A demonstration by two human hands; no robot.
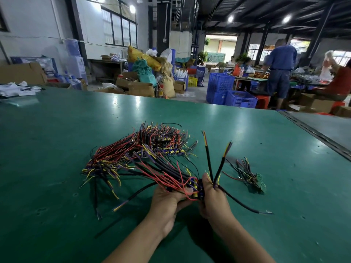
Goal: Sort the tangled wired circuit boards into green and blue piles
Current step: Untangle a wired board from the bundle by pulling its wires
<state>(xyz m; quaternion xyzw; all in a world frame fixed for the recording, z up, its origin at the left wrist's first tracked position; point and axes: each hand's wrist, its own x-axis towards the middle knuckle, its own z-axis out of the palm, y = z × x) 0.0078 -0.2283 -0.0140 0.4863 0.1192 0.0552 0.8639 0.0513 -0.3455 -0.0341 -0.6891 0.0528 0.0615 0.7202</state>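
Note:
A big tangle of red, black, yellow and purple wires with small circuit boards (144, 154) lies on the green table (57, 139) ahead of me. My left hand (167, 202) grips a bundle of wired boards (196, 188) from below. My right hand (212, 198) pinches the same bundle from the right, and several black sleeved wires stick up and out past its fingers. The boards between my hands are dark with yellow parts; their colour is hard to tell. A small pile of green boards with wires (252, 179) rests to the right of my hands.
The table's right edge has a metal strip (315, 130). White papers and bags (17, 90) lie at the far left corner. Beyond the table stand blue crates (228, 92), cardboard boxes and sacks, and people work at another table at the back right.

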